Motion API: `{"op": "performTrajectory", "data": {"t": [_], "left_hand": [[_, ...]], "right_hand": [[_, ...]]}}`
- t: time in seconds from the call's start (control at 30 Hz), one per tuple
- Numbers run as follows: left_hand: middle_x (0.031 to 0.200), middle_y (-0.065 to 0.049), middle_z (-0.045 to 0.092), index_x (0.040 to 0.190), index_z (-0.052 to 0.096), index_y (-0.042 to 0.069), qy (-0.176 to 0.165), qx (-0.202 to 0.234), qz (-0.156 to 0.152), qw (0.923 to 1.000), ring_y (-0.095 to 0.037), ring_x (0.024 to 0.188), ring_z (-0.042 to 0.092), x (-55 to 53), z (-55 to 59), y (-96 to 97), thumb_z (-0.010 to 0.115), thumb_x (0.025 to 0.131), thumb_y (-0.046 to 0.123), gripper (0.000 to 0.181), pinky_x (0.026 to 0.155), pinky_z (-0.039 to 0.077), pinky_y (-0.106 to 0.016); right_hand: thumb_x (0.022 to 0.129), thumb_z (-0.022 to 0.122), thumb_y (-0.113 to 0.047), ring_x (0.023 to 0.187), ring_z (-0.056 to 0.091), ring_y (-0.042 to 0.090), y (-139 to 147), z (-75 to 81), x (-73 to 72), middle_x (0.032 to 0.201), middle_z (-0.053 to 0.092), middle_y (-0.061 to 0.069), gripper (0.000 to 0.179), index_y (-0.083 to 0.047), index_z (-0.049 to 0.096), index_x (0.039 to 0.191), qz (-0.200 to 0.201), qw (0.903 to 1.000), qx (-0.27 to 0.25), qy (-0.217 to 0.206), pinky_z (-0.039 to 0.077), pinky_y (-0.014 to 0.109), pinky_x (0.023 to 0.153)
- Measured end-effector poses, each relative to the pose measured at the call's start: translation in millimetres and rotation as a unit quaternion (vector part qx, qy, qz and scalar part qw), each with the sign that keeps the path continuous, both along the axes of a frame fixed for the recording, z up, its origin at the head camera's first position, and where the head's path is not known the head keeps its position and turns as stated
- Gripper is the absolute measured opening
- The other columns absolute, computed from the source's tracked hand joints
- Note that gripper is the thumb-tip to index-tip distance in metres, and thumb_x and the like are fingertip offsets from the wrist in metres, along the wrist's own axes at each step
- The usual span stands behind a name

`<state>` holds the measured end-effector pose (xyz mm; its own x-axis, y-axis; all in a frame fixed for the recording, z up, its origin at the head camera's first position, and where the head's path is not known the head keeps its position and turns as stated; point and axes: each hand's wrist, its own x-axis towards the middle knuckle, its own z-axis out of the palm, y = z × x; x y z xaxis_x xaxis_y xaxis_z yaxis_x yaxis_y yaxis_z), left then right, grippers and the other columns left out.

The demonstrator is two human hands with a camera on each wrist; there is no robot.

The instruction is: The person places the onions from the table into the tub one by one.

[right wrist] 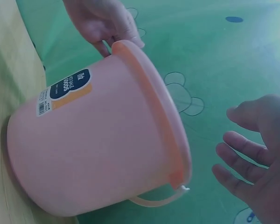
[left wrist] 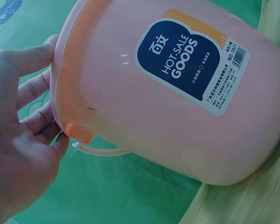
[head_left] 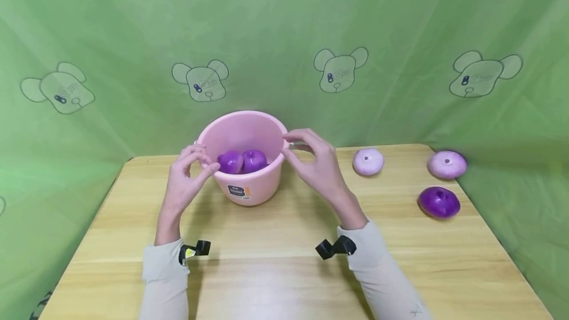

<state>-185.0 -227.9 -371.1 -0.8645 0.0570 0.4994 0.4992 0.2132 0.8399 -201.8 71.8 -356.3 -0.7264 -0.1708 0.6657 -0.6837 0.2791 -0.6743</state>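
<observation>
A pink bucket (head_left: 262, 185) stands on the wooden table with purple onions (head_left: 254, 161) inside. My left hand (head_left: 188, 174) pinches its rim at the left; in the left wrist view the thumb and fingers of that hand (left wrist: 23, 140) meet the rim close to the handle's joint. Off to the bucket's right is my right hand (head_left: 317, 164), its fingers loosely bent. The right wrist view shows this hand (right wrist: 252, 154) apart from the rim, holding nothing. A white handle (right wrist: 161, 201) hangs at the bucket's far side.
To the right lie two pale onions, one nearer the bucket (head_left: 368, 162) and one by the table's edge (head_left: 447, 165). A dark purple onion (head_left: 439, 202) lies in front of them. Green cloth (head_left: 275, 28) hangs behind the table (head_left: 266, 280) and along its sides.
</observation>
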Motion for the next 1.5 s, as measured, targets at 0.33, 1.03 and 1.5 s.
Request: {"op": "performTrajectory", "data": {"t": [0.33,1.03,1.5], "left_hand": [[0.107,-0.018,0.059,0.086,0.063,-0.012,0.007,0.006,-0.001,1.0000,-0.040,0.132,0.043,-0.6,-1.7,-0.9,0.074,0.084,-0.012,0.010,0.124,0.023,-0.052],[0.105,-0.023,0.059,0.085,0.064,-0.011,0.016,-0.001,-0.001,0.9999,-0.044,0.133,0.043,-3.6,-4.4,1.5,0.074,0.085,-0.010,0.010,0.124,0.023,-0.053],[0.108,-0.032,0.057,0.086,0.063,-0.011,0.017,-0.006,0.003,0.9998,-0.043,0.133,0.043,-2.7,-4.0,-0.5,0.074,0.085,-0.010,0.011,0.124,0.023,-0.054]], "right_hand": [[0.091,0.077,-0.003,0.116,0.064,0.020,25.3,4.1,19.6,0.121,0.070,0.005,0.028,-0.006,0.071,0.119,-0.018,0.9993,0.020,0.025,0.057,0.041,0.099],[0.081,0.078,0.015,0.113,0.062,0.016,82.4,16.8,47.3,0.124,0.068,0.013,0.037,0.001,0.071,0.116,-0.099,0.9918,0.065,0.049,0.053,0.022,0.099],[0.089,0.078,-0.002,0.117,0.059,0.021,118.7,13.6,45.9,0.134,0.063,0.007,0.036,-0.010,0.071,0.123,-0.124,0.9842,0.124,-0.027,0.047,0.016,0.096]]}}
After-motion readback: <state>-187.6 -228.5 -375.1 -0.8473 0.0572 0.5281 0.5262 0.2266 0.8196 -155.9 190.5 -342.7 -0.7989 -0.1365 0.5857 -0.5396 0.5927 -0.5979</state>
